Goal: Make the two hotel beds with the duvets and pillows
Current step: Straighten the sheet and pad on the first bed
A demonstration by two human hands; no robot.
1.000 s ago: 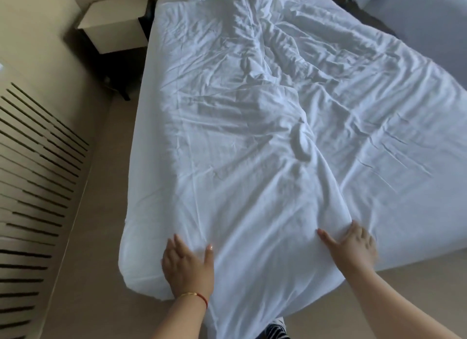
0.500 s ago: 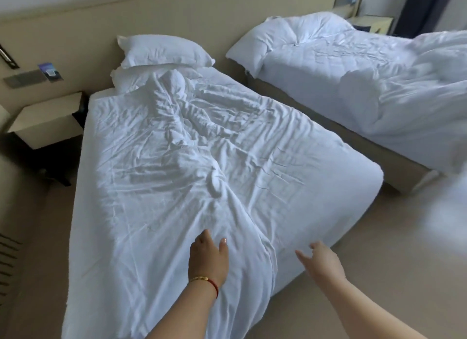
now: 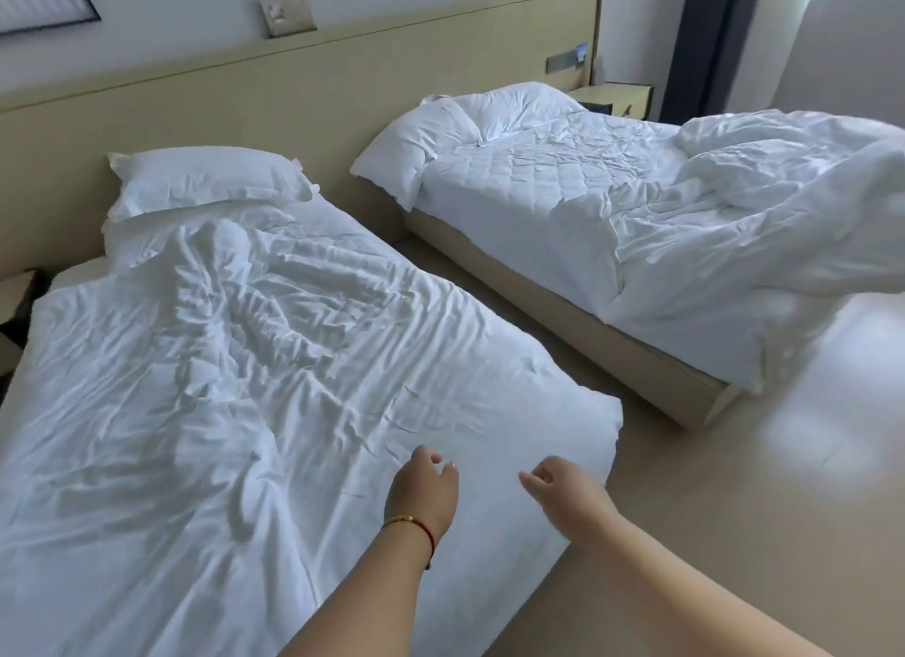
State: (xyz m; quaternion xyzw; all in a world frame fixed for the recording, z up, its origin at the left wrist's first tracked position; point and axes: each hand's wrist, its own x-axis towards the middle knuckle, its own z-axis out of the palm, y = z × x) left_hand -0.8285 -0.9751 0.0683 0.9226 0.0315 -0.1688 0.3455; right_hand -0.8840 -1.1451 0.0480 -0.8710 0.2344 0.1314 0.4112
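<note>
A wrinkled white duvet (image 3: pixel 235 362) is spread over the near bed, with a pillow (image 3: pixel 205 179) at its head against the headboard. My left hand (image 3: pixel 423 490), with a red and gold bracelet, hovers over the duvet's foot-end corner, fingers loosely curled and holding nothing. My right hand (image 3: pixel 563 490) hangs beside it near the corner edge, also loosely curled and empty. On the far bed (image 3: pixel 538 166) the quilted mattress cover lies bare, a pillow (image 3: pixel 465 122) sits at its head, and its duvet (image 3: pixel 764 206) is bunched up at the foot end.
A beige floor aisle (image 3: pixel 514 323) runs between the two beds and widens to the right. A long wooden headboard (image 3: pixel 294 83) lines the wall. One nightstand (image 3: pixel 617 98) stands by the far bed near a dark curtain (image 3: pixel 695 44); another nightstand (image 3: pixel 14 294) shows at the left edge.
My view has swung up and right from the near bed's foot to show both beds. Both hands came off the duvet and shifted right toward its corner.
</note>
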